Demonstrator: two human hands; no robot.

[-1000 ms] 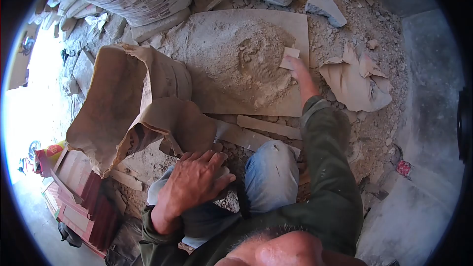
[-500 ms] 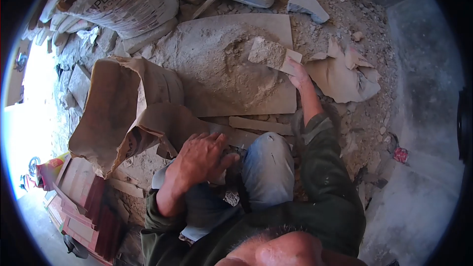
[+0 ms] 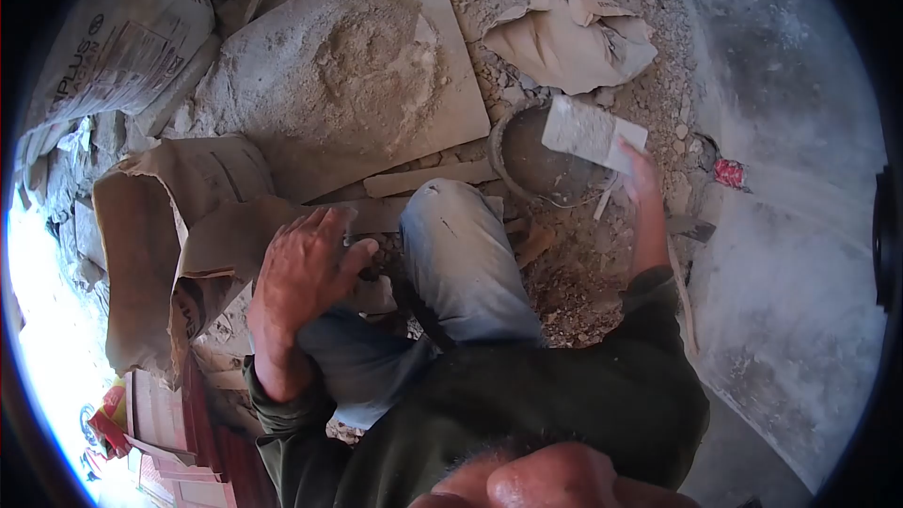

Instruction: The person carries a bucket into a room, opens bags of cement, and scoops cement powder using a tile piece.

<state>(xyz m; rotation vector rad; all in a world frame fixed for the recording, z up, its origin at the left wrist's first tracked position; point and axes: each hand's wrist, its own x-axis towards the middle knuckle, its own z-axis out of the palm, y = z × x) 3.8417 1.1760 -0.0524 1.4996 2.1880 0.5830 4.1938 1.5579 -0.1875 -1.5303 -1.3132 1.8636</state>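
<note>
My right hand (image 3: 641,172) grips one end of a flat, pale rectangular tile piece (image 3: 588,132). The piece is tilted over a round dark bucket (image 3: 502,162) and covers part of its rim; only a thin dusting shows on its face. Above my bent left leg, my left hand (image 3: 306,268) has its fingers apart and holds nothing. Close beside that hand stands a torn, open brown paper sack (image 3: 141,254). Grey-brown powder (image 3: 362,56) lies heaped on a flat board (image 3: 451,85) ahead of me.
A crumpled piece of brown paper (image 3: 574,38) lies on rubble beyond the bucket. At the far left is a printed cement sack (image 3: 141,47). Reddish boxes (image 3: 160,414) are stacked at lower left. A grey wall (image 3: 771,179) rises on the right, near a red wrapped object (image 3: 728,173).
My right hand has carried the tile piece from the powder board to above the bucket, and the powder heaped on it is gone. The view has swung right. My left hand stays open.
</note>
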